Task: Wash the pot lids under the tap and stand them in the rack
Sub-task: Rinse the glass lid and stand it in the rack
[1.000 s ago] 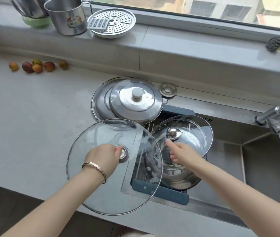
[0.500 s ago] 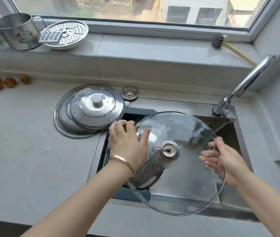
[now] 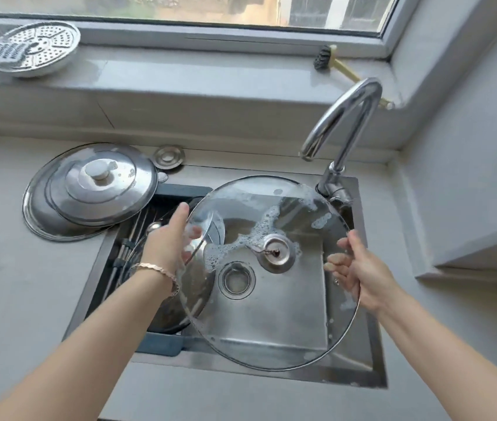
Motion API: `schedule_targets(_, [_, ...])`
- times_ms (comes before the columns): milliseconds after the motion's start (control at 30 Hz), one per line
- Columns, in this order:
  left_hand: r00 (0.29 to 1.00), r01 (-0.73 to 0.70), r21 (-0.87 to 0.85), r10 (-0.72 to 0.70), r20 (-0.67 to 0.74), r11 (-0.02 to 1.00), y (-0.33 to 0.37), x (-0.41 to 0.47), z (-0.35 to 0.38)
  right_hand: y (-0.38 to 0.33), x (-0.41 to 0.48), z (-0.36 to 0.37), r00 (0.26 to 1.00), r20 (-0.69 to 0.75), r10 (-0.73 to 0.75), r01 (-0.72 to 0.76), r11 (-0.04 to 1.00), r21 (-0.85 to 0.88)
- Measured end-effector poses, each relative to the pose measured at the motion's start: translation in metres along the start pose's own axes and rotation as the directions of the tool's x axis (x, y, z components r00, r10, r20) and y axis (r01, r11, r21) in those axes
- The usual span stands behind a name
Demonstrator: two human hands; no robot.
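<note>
You pinch the soapy glass lid (image 3: 271, 314) at 9 and 3 o'clock, left hand (image 3: 166, 243), right hand (image 3: 359, 273); slippery, fragile, so keep to the rim.

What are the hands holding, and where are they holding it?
Both hands hold the big glass lid by its rim: the left hand on its left edge, the right hand on its right edge.

Both hands (image 3: 166, 238) (image 3: 359, 275) gripping, arms outstretched

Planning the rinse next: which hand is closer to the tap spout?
Right. The right hand grips the glass lid's rim below and slightly right of the tap spout; the left hand holds the opposite rim, far left of it.
</note>
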State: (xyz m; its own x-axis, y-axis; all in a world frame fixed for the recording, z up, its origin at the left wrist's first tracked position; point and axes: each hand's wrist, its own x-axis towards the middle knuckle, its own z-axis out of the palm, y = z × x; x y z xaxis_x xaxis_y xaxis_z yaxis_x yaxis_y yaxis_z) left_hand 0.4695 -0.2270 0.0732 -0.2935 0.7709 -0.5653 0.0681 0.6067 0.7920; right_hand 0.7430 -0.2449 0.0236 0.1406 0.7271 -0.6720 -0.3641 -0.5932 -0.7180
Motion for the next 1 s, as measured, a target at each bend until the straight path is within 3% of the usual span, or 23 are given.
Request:
schedule_targets(133, [0.96, 0.174, -0.101, -0.146, 0.237, 0.98, 0.011, -0.014, 0.004, -0.007, 0.012, 0.0, 0.999, 0.047, 0.02, -0.018, 0.999, -0.033])
schedule_targets(200, [0.939, 0.248, -0.149, -0.199, 0.281, 0.957, 0.01, -0.013, 0.006, -0.012, 0.018, -0.002, 0.998, 0.059, 0.029, -0.026, 0.999, -0.045])
schedule_targets(300, [0.946, 0.252, -0.171, -0.206, 0.248, 0.952, 0.01, -0.01, 0.015, -0.019, 0.028, -0.006, 0.995, 0.079, 0.061, -0.055, 0.995, -0.081])
schedule_targets(400, [0.963, 0.204, -0.204, -0.159, 0.217, 0.958, 0.014, -0.008, 0.03, -0.023, 0.043, -0.005, 1.0, 0.028, 0.014, -0.006, 0.963, -0.269])
schedule_targets(533, [0.986, 0.132, -0.213, -0.106, 0.129, 0.968, 0.018, -0.003, 0.043, -0.037, 0.069, 0.002, 0.979, -0.094, -0.182, 0.096, 0.812, -0.576])
schedule_targets(600, [0.989, 0.127, -0.227, -0.107, 0.1, 0.966, 0.018, -0.001, 0.046, -0.044, 0.083, 0.009, 0.975, -0.108, -0.196, 0.082, 0.761, -0.644])
schedule_targets(867, [0.992, 0.128, -0.273, -0.121, 0.044, 0.953, 0.027, 0.005, 0.049, -0.045, 0.13, 0.031, 0.959, -0.271, -0.077, -0.121, 0.756, -0.643])
schedule_targets(1000, [0.989, 0.148, -0.305, -0.141, 0.045, 0.941, 0.027, 0.008, 0.05, -0.035, 0.147, 0.029, 0.938, -0.318, -0.136, -0.133, 0.707, -0.694])
